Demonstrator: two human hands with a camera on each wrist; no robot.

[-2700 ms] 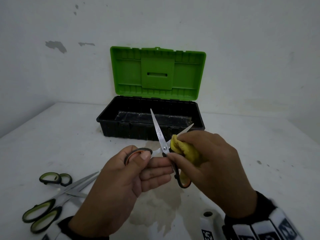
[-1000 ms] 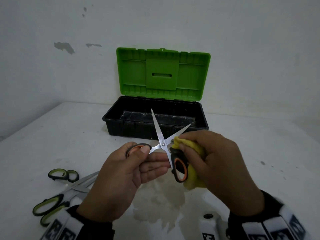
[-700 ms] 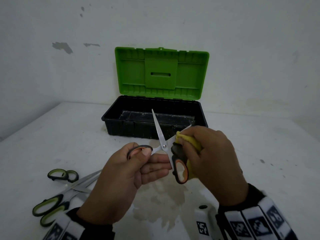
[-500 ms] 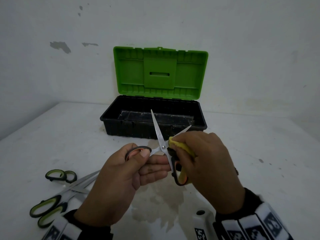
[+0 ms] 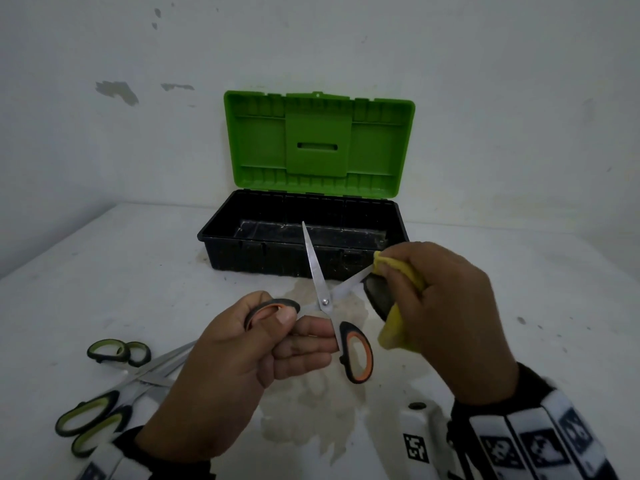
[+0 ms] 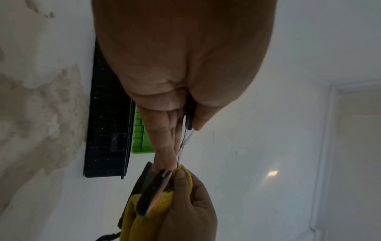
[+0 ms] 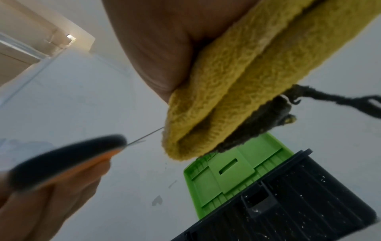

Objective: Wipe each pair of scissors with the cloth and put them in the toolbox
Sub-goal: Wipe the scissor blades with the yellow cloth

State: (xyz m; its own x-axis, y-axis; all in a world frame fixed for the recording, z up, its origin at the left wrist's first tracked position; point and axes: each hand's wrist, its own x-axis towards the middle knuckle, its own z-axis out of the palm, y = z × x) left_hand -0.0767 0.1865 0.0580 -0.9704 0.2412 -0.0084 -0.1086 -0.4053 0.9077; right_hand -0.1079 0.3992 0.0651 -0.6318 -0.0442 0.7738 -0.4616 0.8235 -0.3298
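My left hand point(image 5: 221, 372) grips one orange loop of the scissors point(image 5: 325, 303), held open above the table point(image 5: 104, 271), near the front of the toolbox point(image 5: 277, 258). My right hand point(image 5: 446, 320) pinches the cloth point(image 5: 391, 336) round the tip of the right blade, which seems buried in the folds. Two green scissors point(image 5: 104, 403) lie crossed at near left.

At frame centre the scissors point(image 5: 325, 303) show black-and-orange handles and silver blades, the cloth point(image 5: 398, 327) is yellow, the toolbox point(image 5: 301, 258) pairs a black base with a bright green lid point(image 5: 318, 143), lower-left scissors point(image 5: 100, 407) have black-and-green handles, and the white worktop point(image 5: 104, 271) carries a brownish stain point(image 5: 318, 410).
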